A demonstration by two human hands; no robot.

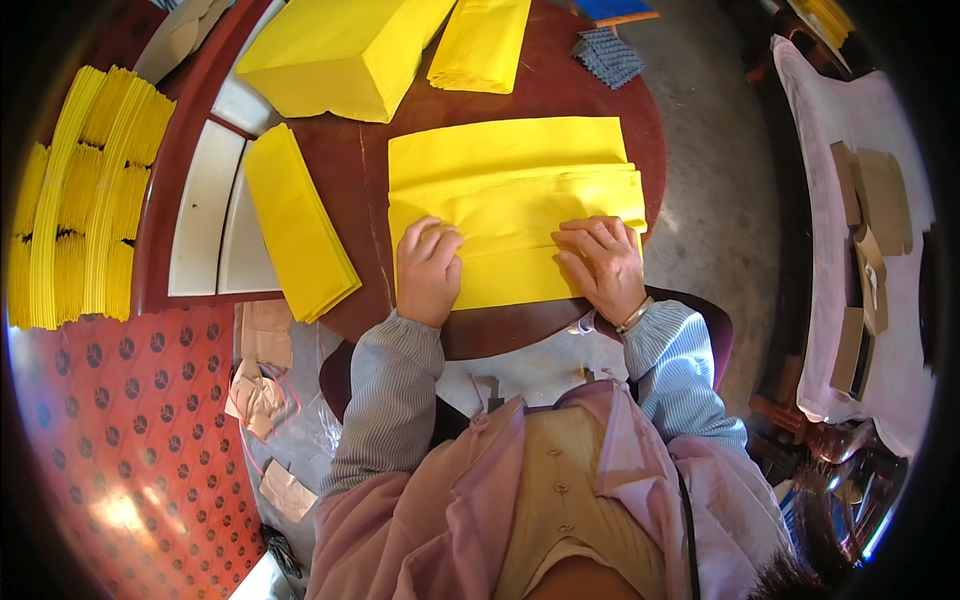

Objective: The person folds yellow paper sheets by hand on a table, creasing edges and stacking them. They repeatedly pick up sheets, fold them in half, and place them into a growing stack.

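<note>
A wide yellow sheet, cloth or paper, lies on a round dark-red table in front of me. Creased folds run across it from side to side, and its layers overlap along the right edge. My left hand is closed at the sheet's left side, its fingers curled onto the yellow material. On the right side rests my right hand, bent fingers on the sheet and thumb held apart from them. What lies beneath both palms is hidden.
To the left lies a folded yellow bundle. A large yellow stack and a yellow roll stand behind. A dark patterned cloth is at the back right. More yellow stacks fill the far left. Cardboard pieces sit on the right.
</note>
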